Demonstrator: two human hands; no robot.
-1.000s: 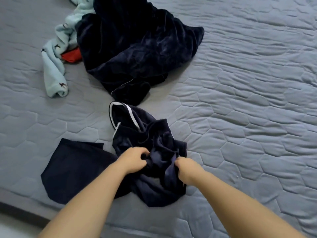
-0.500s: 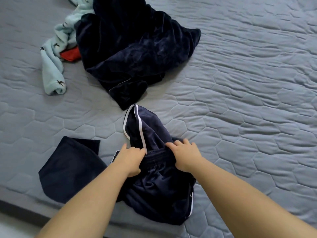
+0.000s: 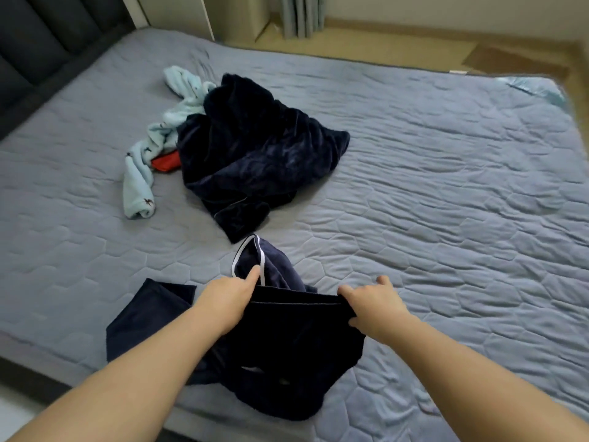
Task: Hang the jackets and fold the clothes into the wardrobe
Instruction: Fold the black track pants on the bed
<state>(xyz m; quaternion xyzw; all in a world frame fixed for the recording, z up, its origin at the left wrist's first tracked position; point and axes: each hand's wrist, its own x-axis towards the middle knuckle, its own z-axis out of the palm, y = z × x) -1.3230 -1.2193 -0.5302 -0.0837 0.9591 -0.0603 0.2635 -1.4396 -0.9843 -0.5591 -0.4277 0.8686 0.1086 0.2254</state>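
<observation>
Both grips grasp the shorts point(image 3: 296, 339): left hand point(image 3: 228, 301) clenches one end of the waistband, right hand point(image 3: 374, 303) pinches the other, band taut between them. Shorts sit at the near edge of the bed point(image 3: 446, 202), one white-piped leg lying forward on the quilt. Likely light, limp, a bit slick, so they won't hold shape. Take them by the waistband corners and lay flat before folding. Further out: dark cloth point(image 3: 149, 314) left, velvet garment point(image 3: 255, 154), pale blue garment point(image 3: 143, 173).

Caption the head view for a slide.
Left hand and right hand hold navy shorts by the waistband over a grey bed.
</observation>
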